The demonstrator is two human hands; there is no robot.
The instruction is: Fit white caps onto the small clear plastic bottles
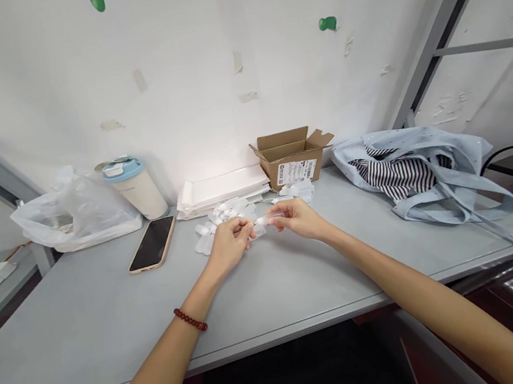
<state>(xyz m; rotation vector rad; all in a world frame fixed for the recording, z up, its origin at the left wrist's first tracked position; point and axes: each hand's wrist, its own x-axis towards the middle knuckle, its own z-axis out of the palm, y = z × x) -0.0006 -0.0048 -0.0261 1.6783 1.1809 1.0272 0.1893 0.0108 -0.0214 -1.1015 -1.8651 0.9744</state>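
Note:
Between my two hands, just above the grey table, is a small clear plastic tube (268,217) with a whitish end. My right hand (301,217) is closed on its right part, thumb and fingers pinched. The fingertips of my left hand (230,245) are pinched at the tube's left end; exactly what they grip there is too small to tell. Beside and behind my left hand lies a loose pile of similar clear plastic pieces (228,210). A second small heap of clear pieces (301,191) is behind my right hand, in front of the carton.
An open cardboard box (291,158) and a stack of white sheets (221,188) stand against the wall. Leftward are a phone (152,244), a blue-lidded cup (136,186) and a white plastic bag (74,211). A light-blue cloth bag (409,158) lies on the right, its strap hanging over the table edge.

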